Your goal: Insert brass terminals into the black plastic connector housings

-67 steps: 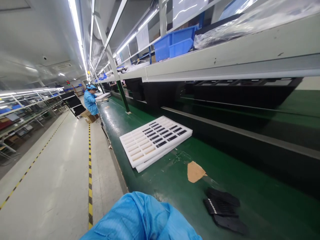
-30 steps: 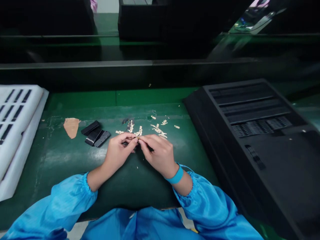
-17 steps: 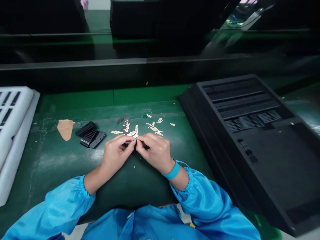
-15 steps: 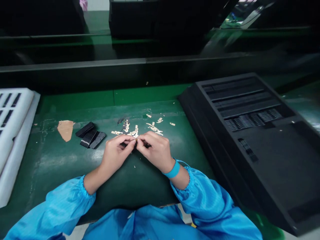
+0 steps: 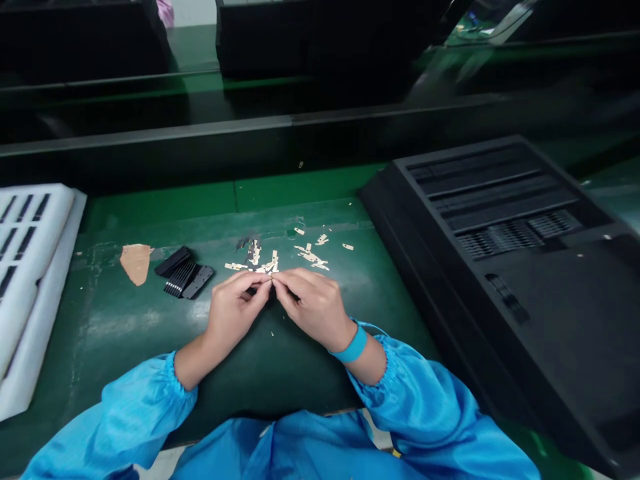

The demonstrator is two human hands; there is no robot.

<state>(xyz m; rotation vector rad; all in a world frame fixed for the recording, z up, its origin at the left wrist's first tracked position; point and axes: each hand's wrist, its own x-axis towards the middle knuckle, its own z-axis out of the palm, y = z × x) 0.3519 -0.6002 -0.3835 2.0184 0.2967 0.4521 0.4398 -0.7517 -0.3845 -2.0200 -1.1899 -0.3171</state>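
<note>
My left hand (image 5: 234, 303) and my right hand (image 5: 314, 305) meet fingertip to fingertip over the green mat. Both are closed in a pinch, with thumbs against forefingers. Whatever sits between them is too small and too covered to name. Just beyond the fingertips lie small pale cut pieces (image 5: 270, 263), each a thin strip. More pale strips (image 5: 311, 256) are scattered to the right. Left of my hands rests a small stack of black plastic parts (image 5: 184, 273), fanned out on the mat. A tan paper scrap (image 5: 135, 263) lies further left.
A large black plastic housing (image 5: 555, 320) with grilles takes up the right side of the green table (image 5: 115, 373). White foam trays (image 5: 45, 267) with dark slots stand at the left edge. A dark ledge (image 5: 200, 153) runs across the back, with big black casings behind it.
The view has tilted slightly, shifting things a little in the picture. My hands stay pinched together at the same place, with only a slight shift of the fingers.
</note>
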